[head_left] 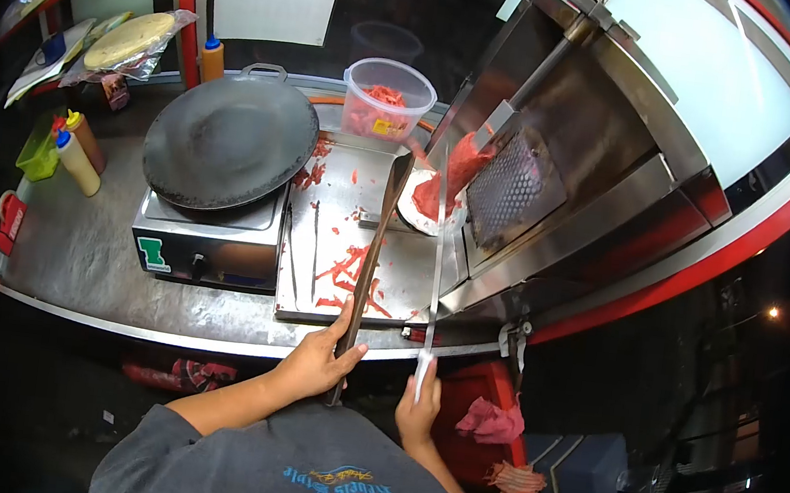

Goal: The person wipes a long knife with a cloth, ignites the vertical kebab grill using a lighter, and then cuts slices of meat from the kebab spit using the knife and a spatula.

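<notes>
My left hand is closed around the lower end of a long, dark, narrow tool, whose exact kind I cannot make out. Its far end reaches up beside the meat stack. In my right hand is the white handle of a long, thin knife, its blade pointing away from me. A red cone of meat stands on the spit, over a round white base, and the blade passes across it in view. Red meat strips lie scattered on the metal tray below.
A grill heater stands right of the meat. Behind the tray is a clear tub holding red meat. To the left, a round griddle sits on a burner. Sauce bottles and wrapped flatbreads are farther left.
</notes>
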`<action>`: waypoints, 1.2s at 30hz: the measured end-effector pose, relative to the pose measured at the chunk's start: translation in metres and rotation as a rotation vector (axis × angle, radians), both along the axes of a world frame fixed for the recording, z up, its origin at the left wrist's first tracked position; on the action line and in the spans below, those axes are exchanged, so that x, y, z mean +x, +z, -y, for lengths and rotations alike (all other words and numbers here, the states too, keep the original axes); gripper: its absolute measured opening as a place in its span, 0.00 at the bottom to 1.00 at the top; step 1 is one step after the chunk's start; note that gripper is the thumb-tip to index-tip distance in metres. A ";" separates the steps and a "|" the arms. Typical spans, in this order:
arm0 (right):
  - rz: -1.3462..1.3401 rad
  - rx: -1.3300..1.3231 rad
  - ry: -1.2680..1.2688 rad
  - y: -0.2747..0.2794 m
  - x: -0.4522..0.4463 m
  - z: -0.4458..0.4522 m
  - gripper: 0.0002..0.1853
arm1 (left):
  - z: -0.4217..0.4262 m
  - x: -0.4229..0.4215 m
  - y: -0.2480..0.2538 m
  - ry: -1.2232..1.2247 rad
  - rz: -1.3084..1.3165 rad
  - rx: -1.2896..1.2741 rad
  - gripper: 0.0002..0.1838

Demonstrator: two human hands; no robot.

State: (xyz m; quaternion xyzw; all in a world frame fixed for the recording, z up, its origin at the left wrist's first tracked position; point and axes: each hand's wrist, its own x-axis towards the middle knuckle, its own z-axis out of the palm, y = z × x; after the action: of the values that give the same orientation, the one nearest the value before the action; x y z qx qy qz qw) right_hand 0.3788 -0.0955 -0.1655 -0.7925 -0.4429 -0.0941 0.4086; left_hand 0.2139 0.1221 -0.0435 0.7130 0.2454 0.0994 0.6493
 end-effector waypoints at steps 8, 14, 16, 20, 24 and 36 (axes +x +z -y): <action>-0.086 -0.014 0.030 0.082 0.021 -0.067 0.34 | -0.004 0.014 -0.001 0.048 0.043 -0.013 0.51; -0.094 -0.091 0.032 0.093 -0.020 -0.006 0.34 | -0.017 0.021 0.004 0.073 0.084 -0.061 0.47; -0.168 -0.144 0.023 0.098 -0.033 0.006 0.34 | -0.021 0.026 0.006 0.074 0.111 -0.045 0.46; -0.214 -0.019 0.102 0.117 -0.018 -0.021 0.33 | -0.029 0.037 -0.008 0.079 0.192 -0.040 0.47; -0.256 0.076 0.091 0.109 -0.006 -0.032 0.33 | -0.027 0.014 0.006 0.031 0.068 -0.067 0.47; -0.179 0.233 0.099 0.043 0.020 -0.080 0.33 | -0.002 -0.067 -0.005 -0.047 -0.010 -0.084 0.47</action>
State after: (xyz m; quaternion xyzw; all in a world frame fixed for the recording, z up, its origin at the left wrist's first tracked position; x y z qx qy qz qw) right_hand 0.3984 -0.0157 -0.1222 -0.7220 -0.4292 -0.0536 0.5400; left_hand 0.1473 0.1240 -0.0483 0.6911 0.2357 0.0700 0.6796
